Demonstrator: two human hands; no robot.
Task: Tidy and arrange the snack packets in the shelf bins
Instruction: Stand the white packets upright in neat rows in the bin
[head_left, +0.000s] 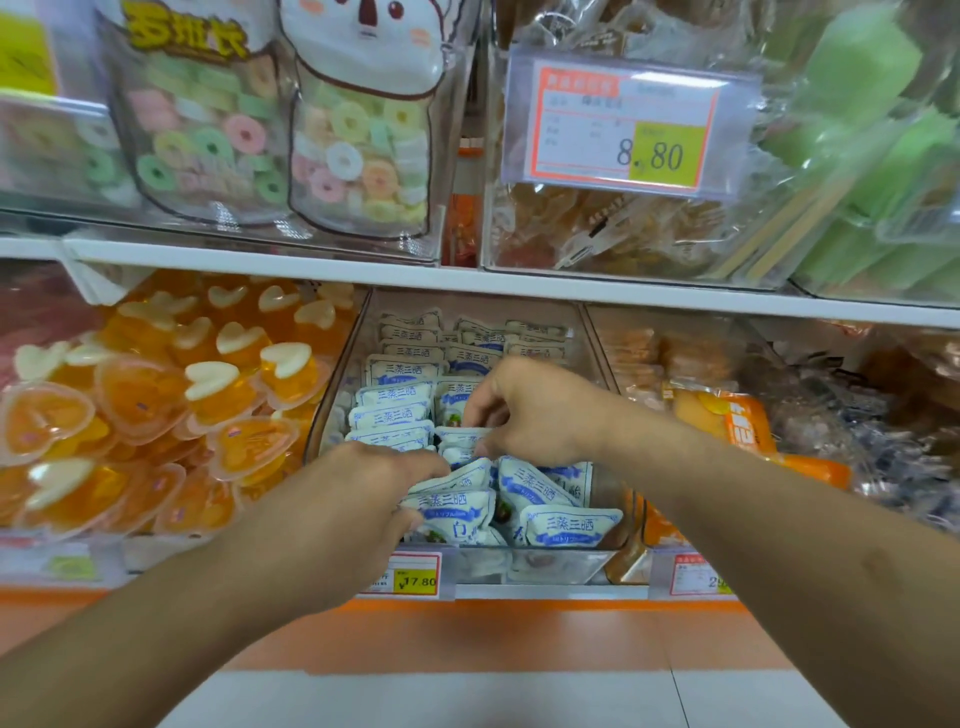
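A clear plastic bin (550, 564) on the lower shelf holds several white and blue snack packets (569, 525). Those at the back stand in neat rows, those at the front lie loose and tilted. My left hand (358, 499) rests over the front left of the bin, fingers pressed on a tilted packet (457, 480). My right hand (530, 410) is over the middle of the bin and pinches the top edge of one packet (460, 435) between thumb and fingers.
A bin of orange heart-shaped jelly cups (156, 405) sits to the left, and orange packets (727, 421) lie in the bin to the right. The white upper shelf (467, 283) carries candy-ring bags and a price tag (623, 130). A price label (413, 574) hangs below the bin.
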